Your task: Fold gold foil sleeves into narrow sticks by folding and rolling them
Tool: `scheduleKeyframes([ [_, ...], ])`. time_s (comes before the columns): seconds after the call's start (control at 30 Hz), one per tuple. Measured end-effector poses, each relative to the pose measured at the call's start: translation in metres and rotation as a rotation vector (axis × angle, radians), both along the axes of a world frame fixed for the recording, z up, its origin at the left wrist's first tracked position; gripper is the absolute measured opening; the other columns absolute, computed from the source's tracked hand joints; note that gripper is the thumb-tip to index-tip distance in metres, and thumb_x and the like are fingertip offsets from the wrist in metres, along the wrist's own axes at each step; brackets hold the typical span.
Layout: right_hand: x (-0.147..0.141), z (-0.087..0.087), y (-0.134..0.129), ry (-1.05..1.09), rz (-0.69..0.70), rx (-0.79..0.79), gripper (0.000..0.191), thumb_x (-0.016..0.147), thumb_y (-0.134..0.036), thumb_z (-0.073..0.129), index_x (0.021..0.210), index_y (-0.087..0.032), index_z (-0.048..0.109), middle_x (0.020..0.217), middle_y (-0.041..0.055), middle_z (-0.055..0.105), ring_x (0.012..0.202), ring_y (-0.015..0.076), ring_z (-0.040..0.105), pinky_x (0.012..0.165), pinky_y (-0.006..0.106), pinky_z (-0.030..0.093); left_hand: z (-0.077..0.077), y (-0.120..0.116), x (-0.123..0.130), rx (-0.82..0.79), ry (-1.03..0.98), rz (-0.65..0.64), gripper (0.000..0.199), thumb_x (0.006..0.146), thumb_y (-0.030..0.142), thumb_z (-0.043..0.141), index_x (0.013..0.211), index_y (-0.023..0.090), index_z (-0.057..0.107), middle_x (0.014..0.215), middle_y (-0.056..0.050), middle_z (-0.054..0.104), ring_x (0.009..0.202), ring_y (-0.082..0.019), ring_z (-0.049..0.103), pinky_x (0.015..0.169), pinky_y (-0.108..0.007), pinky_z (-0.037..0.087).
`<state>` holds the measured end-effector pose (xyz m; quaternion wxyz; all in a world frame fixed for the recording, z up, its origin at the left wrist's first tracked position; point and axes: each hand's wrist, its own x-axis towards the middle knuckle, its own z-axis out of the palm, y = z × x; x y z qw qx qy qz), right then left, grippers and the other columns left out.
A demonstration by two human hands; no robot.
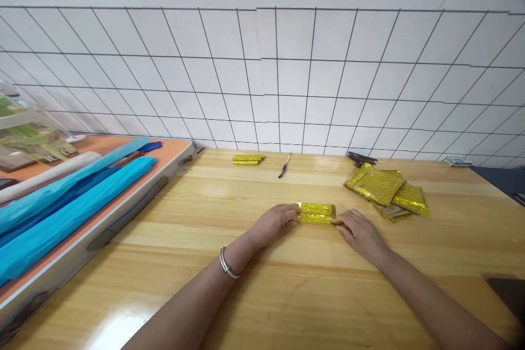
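so, your left hand [275,226] and right hand [362,235] have their fingers [290,208] pinched onto opposite ends of the gold foil wrapper [315,214] on the tabletop [180,284], below and right of frame centre.

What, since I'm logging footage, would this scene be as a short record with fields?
Left hand: on left end of gold foil packet
Right hand: pinching its near right corner
Beyond the hands: another gold foil piece, pen
Right side: pile of gold packets, black object behind
Far left: blue rolls on orange surface
Support: wooden table
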<state>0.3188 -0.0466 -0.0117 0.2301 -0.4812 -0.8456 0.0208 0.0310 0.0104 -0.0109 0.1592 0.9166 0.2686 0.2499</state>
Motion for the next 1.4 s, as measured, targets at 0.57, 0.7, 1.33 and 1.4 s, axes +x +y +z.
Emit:
scheduleKeyframes([
  [0.57,-0.002,0.005,0.003,-0.015,0.065,-0.01,0.015,0.085,-0.017,0.045,0.093,-0.021,0.058,0.115,0.0091,0.057,0.113,0.0239,0.048,0.093,0.044,0.043,0.002,0.0,-0.001,0.024,0.045,-0.028,0.017,0.088,0.015,0.043,0.098,0.021,0.055,0.115,-0.005,0.06,0.116,-0.019,0.048,0.101,-0.035,0.037],
  [0.7,-0.002,0.001,0.006,-0.056,0.042,-0.079,0.03,0.086,-0.018,0.041,0.114,-0.02,0.051,0.13,0.0088,0.049,0.12,0.0219,0.045,0.1,0.043,0.039,0.001,-0.001,0.0,0.045,0.068,-0.004,0.022,0.088,0.016,0.042,0.107,0.021,0.052,0.114,-0.006,0.059,0.114,-0.019,0.05,0.1,-0.035,0.038],
  [1.33,0.003,-0.004,0.011,0.089,0.013,-0.198,0.019,0.088,-0.028,0.042,0.099,-0.023,0.057,0.129,0.0059,0.052,0.121,0.0213,0.044,0.102,0.041,0.036,0.002,0.003,0.003,-0.038,-0.024,-0.026,0.014,0.089,0.021,0.045,0.094,0.02,0.057,0.104,-0.005,0.063,0.11,-0.018,0.053,0.098,-0.033,0.039],
  [1.4,0.0,-0.003,0.011,0.161,0.004,-0.209,0.015,0.087,-0.026,0.042,0.085,-0.023,0.056,0.125,0.0056,0.054,0.12,0.0209,0.045,0.101,0.04,0.036,0.003,0.003,0.005,-0.079,-0.051,-0.003,0.016,0.09,0.023,0.043,0.092,0.019,0.059,0.101,-0.005,0.064,0.106,-0.018,0.055,0.096,-0.032,0.041],
])
